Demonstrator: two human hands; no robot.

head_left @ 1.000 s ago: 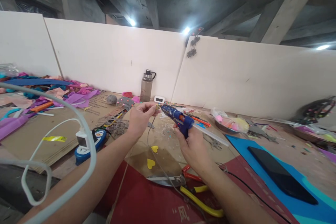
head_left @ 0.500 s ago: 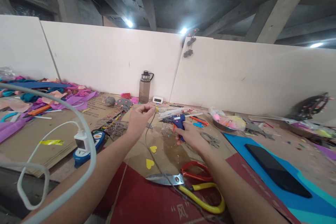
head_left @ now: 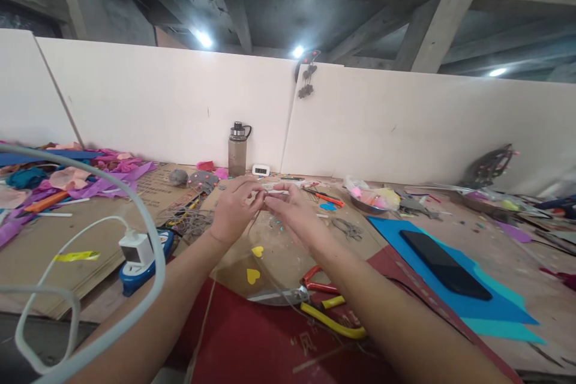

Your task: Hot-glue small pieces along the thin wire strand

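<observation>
My left hand is closed in a pinch, with a thin grey cord hanging from its fingertips down across the cardboard. My right hand meets it fingertip to fingertip, its fingers also pinched; the small item between them is hidden. Below the hands lie two yellow hearts on the cardboard. Nearer to me are scissors with one red and one yellow handle, partly behind my right forearm, and the cord passes over their blades.
A bottle and small white clock stand at the back. Colourful scraps and a charger are at left. A black phone lies on blue sheets at right, near a bowl. A white cable loops across the left foreground.
My right hand has let go of the blue glue gun and moved left to my left hand. The glue gun no longer shows at its former place. The view has turned slightly right.
</observation>
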